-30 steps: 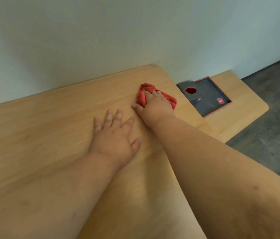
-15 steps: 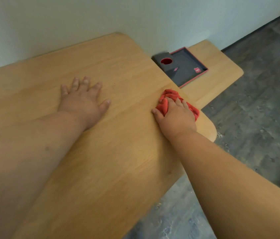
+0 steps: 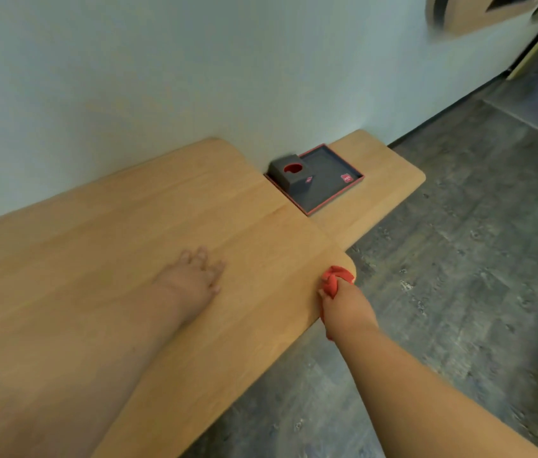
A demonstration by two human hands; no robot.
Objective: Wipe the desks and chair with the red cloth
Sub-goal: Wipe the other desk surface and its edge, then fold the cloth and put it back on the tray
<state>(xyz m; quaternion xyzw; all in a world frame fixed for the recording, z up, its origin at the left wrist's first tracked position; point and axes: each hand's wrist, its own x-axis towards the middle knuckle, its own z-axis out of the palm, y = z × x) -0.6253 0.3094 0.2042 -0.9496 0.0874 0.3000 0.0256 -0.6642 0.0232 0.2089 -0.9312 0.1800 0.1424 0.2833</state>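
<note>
Right hand [image 3: 347,309] has its grip clamped on the red cloth [image 3: 336,279], bunched up right at the rounded front corner of the wooden counter [image 3: 128,246], hand hanging over the edge. Left hand [image 3: 195,276] lies flat on the counter, fingers spread, holding nothing. Beyond the corner, a dark red-rimmed tray [image 3: 324,183] sits on the lower counter [image 3: 386,173] against the wall.

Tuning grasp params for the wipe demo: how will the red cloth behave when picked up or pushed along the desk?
Probably floppy: the red cloth sits bunched and creased under the right hand, holding no shape. Likely light, since one hand gathers it whole. Pushed at the desk corner, it will probably fold or drape over the edge rather than slide flat; a bit already shows below the hand.
</note>
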